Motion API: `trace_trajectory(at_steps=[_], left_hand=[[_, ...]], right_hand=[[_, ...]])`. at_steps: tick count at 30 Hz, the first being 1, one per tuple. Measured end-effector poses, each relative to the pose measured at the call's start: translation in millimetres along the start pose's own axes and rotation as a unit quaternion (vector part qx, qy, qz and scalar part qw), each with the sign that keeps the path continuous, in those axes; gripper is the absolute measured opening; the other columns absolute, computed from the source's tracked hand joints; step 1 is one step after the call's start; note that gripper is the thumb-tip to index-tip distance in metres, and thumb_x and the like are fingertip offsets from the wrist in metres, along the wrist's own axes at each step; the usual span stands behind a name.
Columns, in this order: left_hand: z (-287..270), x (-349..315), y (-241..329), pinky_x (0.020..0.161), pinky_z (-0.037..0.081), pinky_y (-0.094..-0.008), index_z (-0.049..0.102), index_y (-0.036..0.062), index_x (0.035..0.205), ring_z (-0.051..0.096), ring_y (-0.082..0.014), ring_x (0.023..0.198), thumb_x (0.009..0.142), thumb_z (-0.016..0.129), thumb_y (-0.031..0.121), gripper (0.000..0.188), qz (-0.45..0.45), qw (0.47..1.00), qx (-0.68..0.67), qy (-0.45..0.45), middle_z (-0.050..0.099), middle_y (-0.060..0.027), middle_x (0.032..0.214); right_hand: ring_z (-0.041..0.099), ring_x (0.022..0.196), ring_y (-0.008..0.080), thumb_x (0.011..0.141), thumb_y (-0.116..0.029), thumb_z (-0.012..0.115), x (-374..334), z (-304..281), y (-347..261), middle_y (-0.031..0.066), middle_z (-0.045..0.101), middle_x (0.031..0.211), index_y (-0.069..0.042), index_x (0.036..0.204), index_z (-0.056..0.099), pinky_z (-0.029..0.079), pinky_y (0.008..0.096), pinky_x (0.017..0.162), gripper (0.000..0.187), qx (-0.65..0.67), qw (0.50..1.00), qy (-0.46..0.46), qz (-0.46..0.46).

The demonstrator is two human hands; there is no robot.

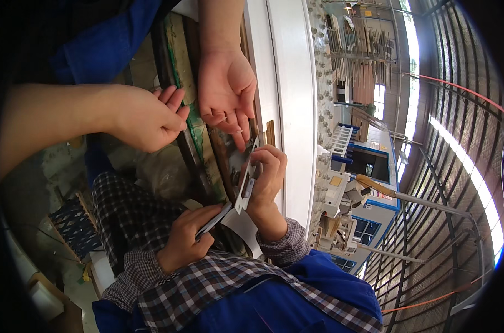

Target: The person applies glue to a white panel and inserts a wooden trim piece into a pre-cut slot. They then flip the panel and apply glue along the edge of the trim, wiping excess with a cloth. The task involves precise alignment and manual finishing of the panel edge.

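My right hand [267, 175] is closed on a slim, slotted metal plate [245, 188] that looks like a lock faceplate. It stands on edge beside a white panel [293, 111] with a narrow slot [270, 133] cut in it. Lower and to the left, my left hand [190, 236] grips a flat grey metal piece [215, 220], partly hidden by the fingers. Across from me, a co-worker's hand [228, 89] reaches down with fingertips near the plate's far end. The co-worker's other hand [152, 119] hovers to the left, palm turned up, fingers half curled.
Under the hands runs a dark rail [177, 105] with green along its edge, next to the panel. A black lattice crate [74, 227] sits at lower left. Clear plastic [163, 172] lies below the rail. Machines [341, 194] and a barred wall [457, 139] fill the right.
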State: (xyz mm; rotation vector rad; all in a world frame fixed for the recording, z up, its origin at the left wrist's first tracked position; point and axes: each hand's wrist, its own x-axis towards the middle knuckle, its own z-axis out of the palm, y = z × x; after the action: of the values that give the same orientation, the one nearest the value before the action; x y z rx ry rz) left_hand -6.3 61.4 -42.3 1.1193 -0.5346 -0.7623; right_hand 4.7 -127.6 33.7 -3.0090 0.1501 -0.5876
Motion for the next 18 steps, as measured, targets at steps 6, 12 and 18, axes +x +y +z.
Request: trace_trajectory(at_steps=[6, 12, 18], left_hand=[[-2.3, -1.5, 1.7, 0.09, 0.05, -0.0404, 0.06, 0.0, 0.129, 0.063, -0.032, 0.108, 0.072, 0.054, 0.005, 0.057, -0.007, 1.0, 0.004, 0.011, 0.055, -0.0211, 0.134], [-30.4, 15.2, 38.6, 0.088, 0.054, -0.0363, 0.054, -0.0044, 0.134, 0.064, -0.0294, 0.107, 0.081, 0.046, -0.001, 0.054, 0.055, 0.998, 0.016, -0.015, 0.037, -0.0273, 0.147], [-42.6, 35.0, 45.1, 0.091, 0.053, -0.0375, 0.045, -0.0078, 0.14, 0.064, -0.0274, 0.105, 0.086, 0.042, 0.003, 0.055, -0.037, 0.995, -0.088, 0.019, 0.042, -0.0236, 0.144]], right_hand=[[0.054, 0.093, 0.0329, 0.071, 0.001, 0.067, 2.0, 13.4, -1.9, 0.0161, 0.056, 0.104, -0.001, 0.107, 0.057, 0.045, 0.039, 0.079, 0.038, 0.018, 0.999, 0.019, 0.035], [0.056, 0.094, 0.0319, 0.068, 0.006, 0.068, 5.1, 25.2, -5.3, 0.0146, 0.056, 0.104, -0.005, 0.106, 0.06, 0.048, 0.0391, 0.079, 0.04, 0.029, 0.996, 0.06, 0.064], [0.06, 0.094, 0.0334, 0.075, 0.012, 0.066, -1.2, 9.4, -11.2, 0.0148, 0.059, 0.11, -0.004, 0.105, 0.061, 0.051, 0.0399, 0.079, 0.034, 0.143, 0.98, 0.091, 0.101]])
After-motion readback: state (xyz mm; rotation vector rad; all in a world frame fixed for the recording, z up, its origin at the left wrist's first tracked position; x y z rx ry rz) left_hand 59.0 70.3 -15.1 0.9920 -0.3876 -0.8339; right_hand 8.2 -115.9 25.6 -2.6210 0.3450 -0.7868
